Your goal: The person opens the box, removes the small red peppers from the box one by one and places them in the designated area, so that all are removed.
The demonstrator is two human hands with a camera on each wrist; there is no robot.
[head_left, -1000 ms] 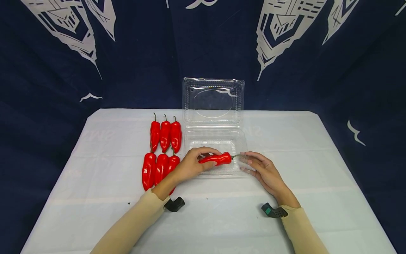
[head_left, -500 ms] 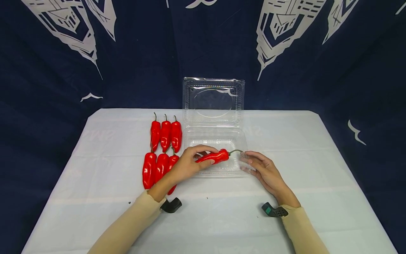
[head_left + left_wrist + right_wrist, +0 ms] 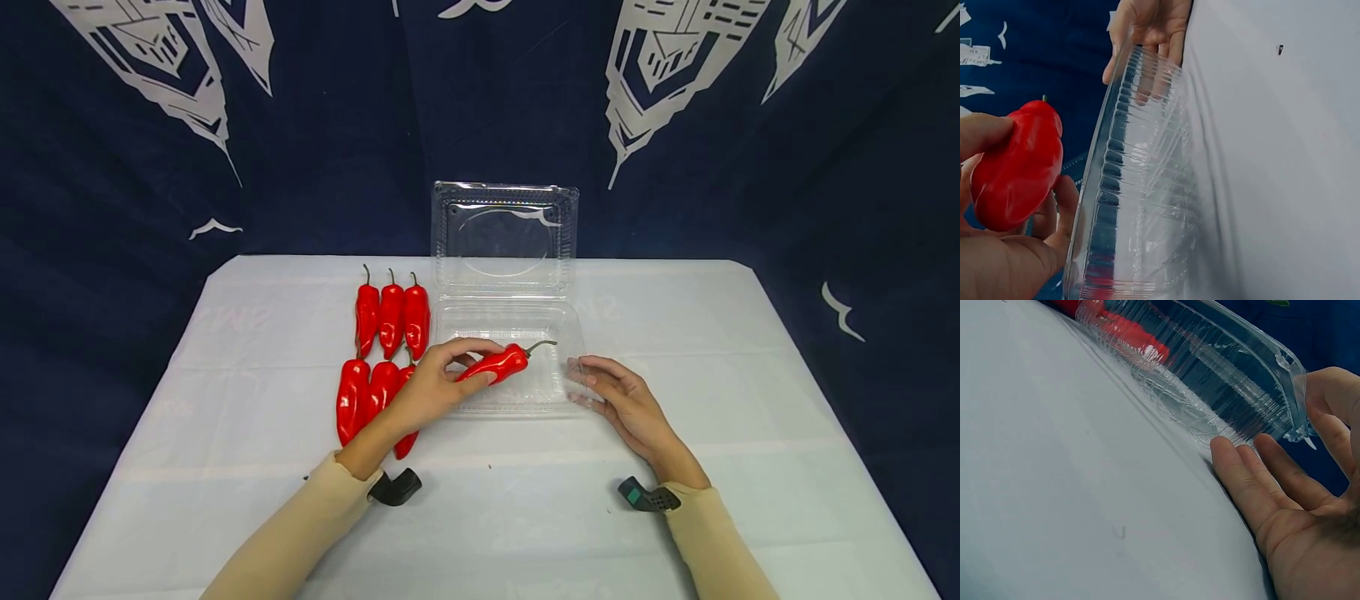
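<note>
My left hand (image 3: 435,379) holds a red chili pepper (image 3: 510,362) between thumb and fingers over the clear plastic clamshell box (image 3: 543,321). The pepper's green stem points right and away from me. Seen from the left wrist, the same pepper (image 3: 1022,169) is beside and above the box's rim, gripped at its sides. At the box's right end is my right hand (image 3: 626,408). Its fingers (image 3: 1244,481) are loosely extended at the outer wall, and one digit reaches the rim. Upright behind the base, the clear lid (image 3: 573,242) stands open.
Left of the box lie several more red peppers in two rows, a back row (image 3: 391,321) and a front row (image 3: 352,400) partly covered by my left arm. A white cloth (image 3: 750,433) covers the table; a dark blue patterned curtain (image 3: 510,100) hangs behind.
My left hand has drawn left and slightly back with the pepper, whose stem end has swung away from the right hand and tilted upward. The right hand stays at the box's end.
</note>
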